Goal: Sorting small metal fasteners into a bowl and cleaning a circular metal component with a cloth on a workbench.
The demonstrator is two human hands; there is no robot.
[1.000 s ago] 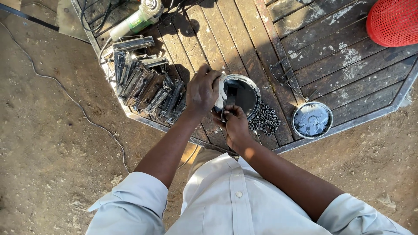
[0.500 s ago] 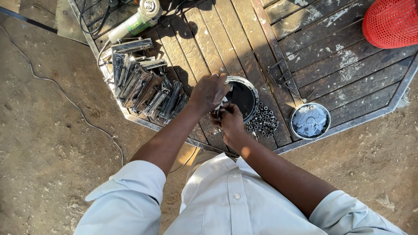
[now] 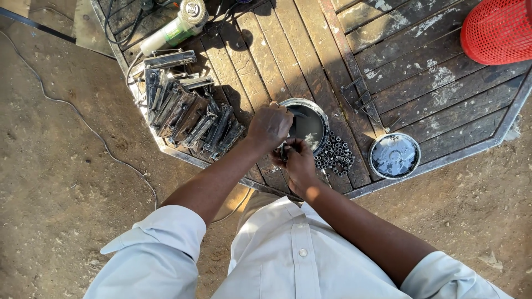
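A round metal tin (image 3: pixel 310 124) sits near the front edge of the wooden tabletop (image 3: pixel 388 66), its rim pale and worn, its inside dark with a few pale flecks at the bottom. Just to its right lies a heap of small dark metal nuts (image 3: pixel 335 155), touching or nearly touching the tin's wall.

The left hand (image 3: pixel 270 127) comes in from the near left, forearm bare below a rolled pale sleeve, and lies curled over the left rim of the tin, knuckles up, fingers bent inward. The right hand (image 3: pixel 299 160) reaches from the near right and meets it just below the tin, fingers pinched narrowly together. Some small dark thing appears to be between the two hands, but it is too hidden to tell what, or which hand grips it.

Left of the hands, a row of flat, rusty grey metal brackets (image 3: pixel 188 113) lies overlapped like fallen dominoes along the tabletop's left edge. Farther off rests a green angle grinder (image 3: pixel 174 27) with its dark cable. To the right of the nuts sits a round shiny lid (image 3: pixel 394 156), and a few thin bent wire pieces (image 3: pixel 363 102) lie beyond. A red mesh basket (image 3: pixel 499 30) stands at the far right corner. The tabletop is slatted, weathered brown planks with pale paint smears in a metal frame, standing on dusty bare ground (image 3: pixel 61 182).
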